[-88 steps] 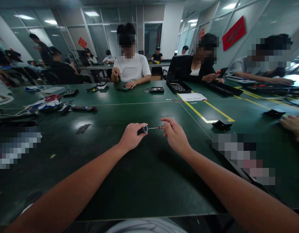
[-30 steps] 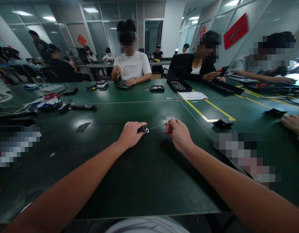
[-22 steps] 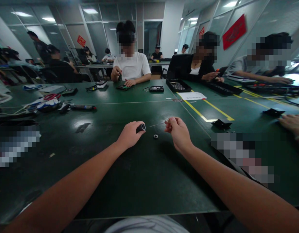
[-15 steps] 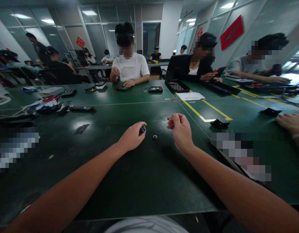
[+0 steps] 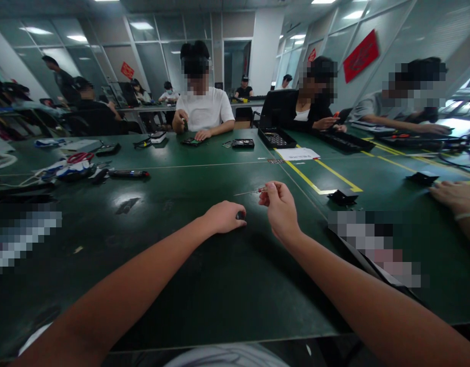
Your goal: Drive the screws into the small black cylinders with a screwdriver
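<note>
My left hand point(image 5: 223, 216) lies palm down on the green table point(image 5: 204, 285), fingers curled over a small black cylinder point(image 5: 240, 215); only its dark end shows at my fingertips. The small ring that lay on the table is hidden, likely under those fingers. My right hand point(image 5: 280, 206) hovers just to the right, pinching a thin screwdriver point(image 5: 250, 192) with a red collar. Its metal shaft points left, above my left hand.
Several people sit working along the far and right sides. A co-worker's hand point(image 5: 454, 196) rests at the right edge. Small black parts point(image 5: 343, 197) lie near the yellow tape line point(image 5: 314, 181). Tools and cables point(image 5: 74, 168) are piled at the left.
A small ring dropped from the cylinder onto the table. My left hand then moved right and down, covering that spot. My right hand drew the screwdriver clear of the cylinder and holds it raised.
</note>
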Demonstrator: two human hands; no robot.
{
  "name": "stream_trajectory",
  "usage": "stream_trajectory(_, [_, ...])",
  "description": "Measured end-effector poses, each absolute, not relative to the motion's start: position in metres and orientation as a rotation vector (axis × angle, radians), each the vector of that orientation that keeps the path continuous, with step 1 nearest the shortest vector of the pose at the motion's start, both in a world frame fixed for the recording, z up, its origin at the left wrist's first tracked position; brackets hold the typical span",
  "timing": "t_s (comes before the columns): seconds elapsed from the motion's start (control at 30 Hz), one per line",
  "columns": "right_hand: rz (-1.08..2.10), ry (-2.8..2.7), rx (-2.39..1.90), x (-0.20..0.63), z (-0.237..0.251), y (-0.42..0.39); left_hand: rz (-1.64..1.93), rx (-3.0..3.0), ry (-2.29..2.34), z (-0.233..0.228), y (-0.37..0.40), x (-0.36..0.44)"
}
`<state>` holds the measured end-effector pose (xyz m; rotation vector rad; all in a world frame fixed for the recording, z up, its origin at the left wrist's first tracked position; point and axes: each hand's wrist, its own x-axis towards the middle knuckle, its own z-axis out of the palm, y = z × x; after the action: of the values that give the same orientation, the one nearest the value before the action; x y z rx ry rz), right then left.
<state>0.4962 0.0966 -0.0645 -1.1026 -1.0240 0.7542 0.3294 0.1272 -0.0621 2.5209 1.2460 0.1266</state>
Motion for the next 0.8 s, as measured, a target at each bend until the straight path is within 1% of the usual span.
stream_trajectory(0.1, [0.765,-1.030,-1.094,0.496,-0.065,0.096,0.124,2.526,1.278,-0.060,0.124,0.329])
stream_trajectory(0.27, [0.777,-1.026,-1.087,0.495,-0.064,0.096,0.233,2.478,1.356,-0.058,0.119,0.315])
stream_trajectory(0.4, [0.791,-1.036,-1.096,0.495,-0.064,0.095,0.342,2.329,1.303,-0.054,0.119,0.293])
stream_trajectory(0.57, [0.835,-1.021,-1.093,0.494,-0.066,0.096,0.516,1.872,1.272,-0.043,0.112,0.252])
stream_trajectory(0.8, [0.864,-1.019,-1.090,0.494,-0.067,0.097,1.088,1.043,1.291,-0.015,0.088,0.166])
